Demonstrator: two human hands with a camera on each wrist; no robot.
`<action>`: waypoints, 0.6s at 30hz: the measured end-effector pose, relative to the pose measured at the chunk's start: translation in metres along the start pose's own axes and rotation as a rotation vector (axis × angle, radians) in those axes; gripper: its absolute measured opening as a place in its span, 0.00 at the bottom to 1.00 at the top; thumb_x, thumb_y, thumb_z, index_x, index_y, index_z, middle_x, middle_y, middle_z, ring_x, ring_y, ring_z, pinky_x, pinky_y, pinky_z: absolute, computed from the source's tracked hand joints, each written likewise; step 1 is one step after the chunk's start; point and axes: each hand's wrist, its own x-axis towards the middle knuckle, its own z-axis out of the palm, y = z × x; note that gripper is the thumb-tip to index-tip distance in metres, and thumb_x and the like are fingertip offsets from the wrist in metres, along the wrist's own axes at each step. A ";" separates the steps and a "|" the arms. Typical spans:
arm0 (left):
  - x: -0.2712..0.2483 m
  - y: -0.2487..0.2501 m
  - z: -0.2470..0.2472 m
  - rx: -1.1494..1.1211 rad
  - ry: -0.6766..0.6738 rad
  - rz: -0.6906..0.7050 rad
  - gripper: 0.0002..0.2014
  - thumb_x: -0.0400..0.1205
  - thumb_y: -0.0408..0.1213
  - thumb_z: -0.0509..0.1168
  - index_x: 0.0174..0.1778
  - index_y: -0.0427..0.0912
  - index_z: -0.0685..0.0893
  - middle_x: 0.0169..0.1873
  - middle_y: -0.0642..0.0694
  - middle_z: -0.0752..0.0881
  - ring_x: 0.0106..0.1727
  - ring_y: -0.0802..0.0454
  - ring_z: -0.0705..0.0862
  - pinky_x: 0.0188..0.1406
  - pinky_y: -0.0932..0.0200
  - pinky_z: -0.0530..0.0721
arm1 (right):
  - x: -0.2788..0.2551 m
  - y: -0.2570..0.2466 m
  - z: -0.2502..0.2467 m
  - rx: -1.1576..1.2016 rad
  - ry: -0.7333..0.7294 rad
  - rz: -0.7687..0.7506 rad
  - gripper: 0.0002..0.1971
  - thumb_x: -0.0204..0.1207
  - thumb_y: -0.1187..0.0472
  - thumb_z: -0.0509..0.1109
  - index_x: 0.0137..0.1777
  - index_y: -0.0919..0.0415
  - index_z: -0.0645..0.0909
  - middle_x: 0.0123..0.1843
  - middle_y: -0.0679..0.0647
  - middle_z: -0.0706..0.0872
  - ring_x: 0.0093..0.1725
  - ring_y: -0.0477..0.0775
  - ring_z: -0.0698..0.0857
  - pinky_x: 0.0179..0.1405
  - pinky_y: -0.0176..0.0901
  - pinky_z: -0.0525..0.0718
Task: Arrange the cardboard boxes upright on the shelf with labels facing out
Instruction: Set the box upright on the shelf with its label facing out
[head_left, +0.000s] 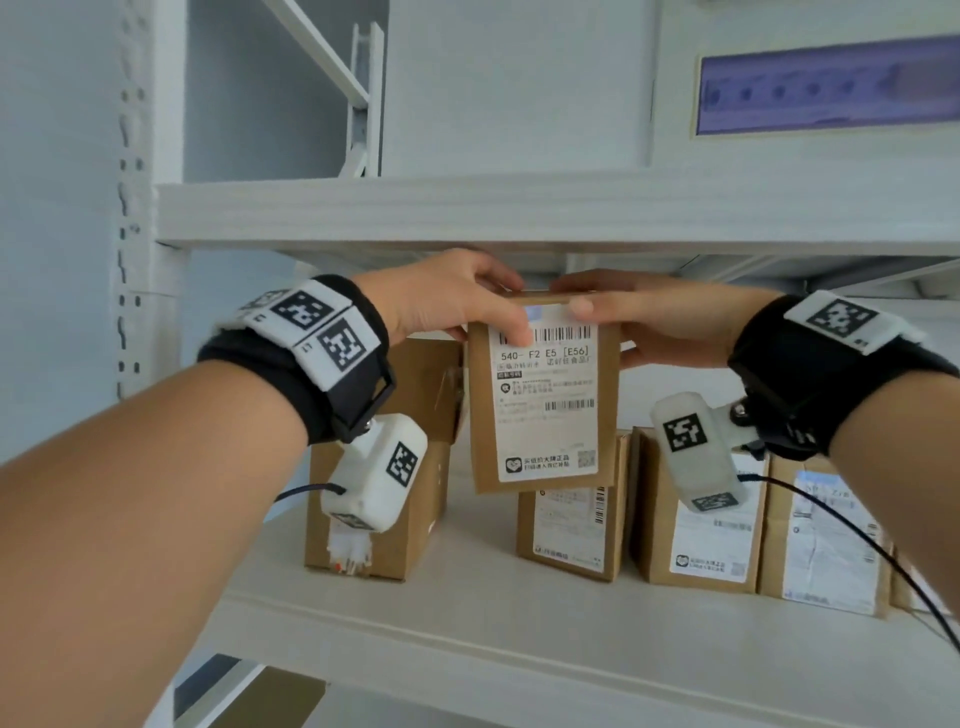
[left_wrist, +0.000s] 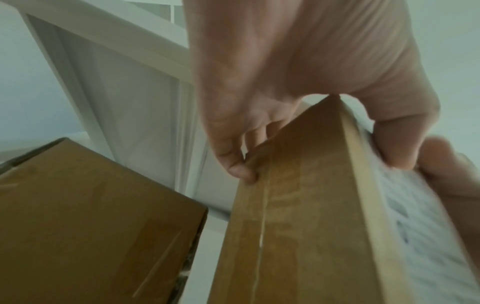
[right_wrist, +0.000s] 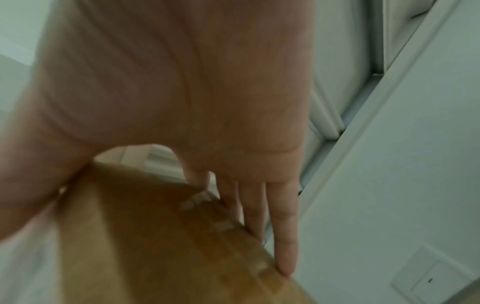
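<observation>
White metal shelving fills the view, and on its shelf board (head_left: 467, 613) a larger box (head_left: 379, 499) is seen at the left, its white label not presented to the front. Between the hands, a cardboard box (head_left: 545, 395) is held upright in the air, clear of the board, its label (head_left: 545, 400) turned outward, presumably so it can be set down facing out; it is gripped at its top corners, the left hand (head_left: 447, 301) with thumb on the label and fingers (left_wrist: 241, 166) behind, the right hand (head_left: 644, 317) likewise. Further right, three boxes (head_left: 701, 525) are already stood upright with labels showing.

purple-tinted panel (head_left: 826, 85) upper right | wall switch plate (right_wrist: 428, 280)
</observation>
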 end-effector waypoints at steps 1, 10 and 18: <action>0.001 -0.003 -0.001 -0.007 -0.001 0.012 0.34 0.54 0.47 0.78 0.59 0.55 0.81 0.61 0.53 0.83 0.63 0.55 0.82 0.66 0.52 0.81 | 0.001 0.000 0.002 -0.004 0.017 -0.014 0.30 0.63 0.50 0.79 0.66 0.48 0.76 0.56 0.45 0.91 0.57 0.44 0.88 0.57 0.45 0.84; 0.009 -0.054 -0.020 0.083 0.346 0.030 0.32 0.74 0.52 0.72 0.75 0.54 0.76 0.76 0.53 0.74 0.77 0.53 0.69 0.68 0.59 0.64 | 0.025 0.027 -0.002 0.088 0.412 -0.109 0.46 0.53 0.57 0.84 0.74 0.59 0.70 0.63 0.55 0.85 0.61 0.56 0.86 0.61 0.55 0.85; 0.023 -0.090 0.010 0.760 0.253 -0.179 0.53 0.60 0.78 0.64 0.82 0.64 0.58 0.86 0.47 0.50 0.85 0.37 0.44 0.77 0.22 0.43 | 0.049 0.038 0.010 -0.069 0.692 -0.134 0.45 0.59 0.63 0.84 0.76 0.60 0.65 0.61 0.51 0.76 0.63 0.55 0.80 0.65 0.54 0.81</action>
